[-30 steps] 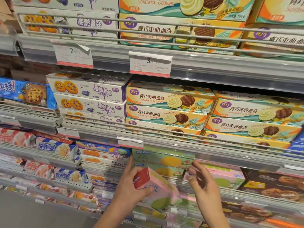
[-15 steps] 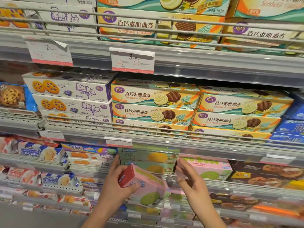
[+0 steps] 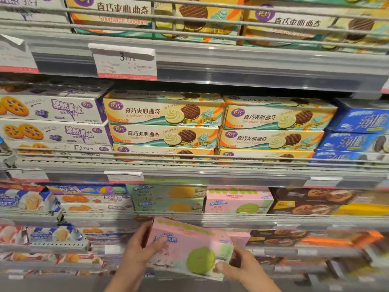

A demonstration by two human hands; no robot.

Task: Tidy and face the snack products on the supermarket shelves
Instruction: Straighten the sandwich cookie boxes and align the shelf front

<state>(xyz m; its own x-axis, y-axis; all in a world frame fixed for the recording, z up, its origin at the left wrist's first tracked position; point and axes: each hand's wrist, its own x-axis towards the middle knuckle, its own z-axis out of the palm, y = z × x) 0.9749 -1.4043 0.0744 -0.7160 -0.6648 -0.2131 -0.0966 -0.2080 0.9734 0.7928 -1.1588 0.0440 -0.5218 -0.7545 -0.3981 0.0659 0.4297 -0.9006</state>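
Pink cardboard box (image 3: pixel 189 247) gripped by left hand (image 3: pixel 139 247) and right hand (image 3: pixel 242 266).

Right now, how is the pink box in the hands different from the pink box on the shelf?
The held pink box is tilted, gripped at its ends by the left hand and right hand; the shelved pink box lies level. The held box is out in front of the shelves; the shelved one sits behind a wire rail beside green boxes. Both show a green round cookie.
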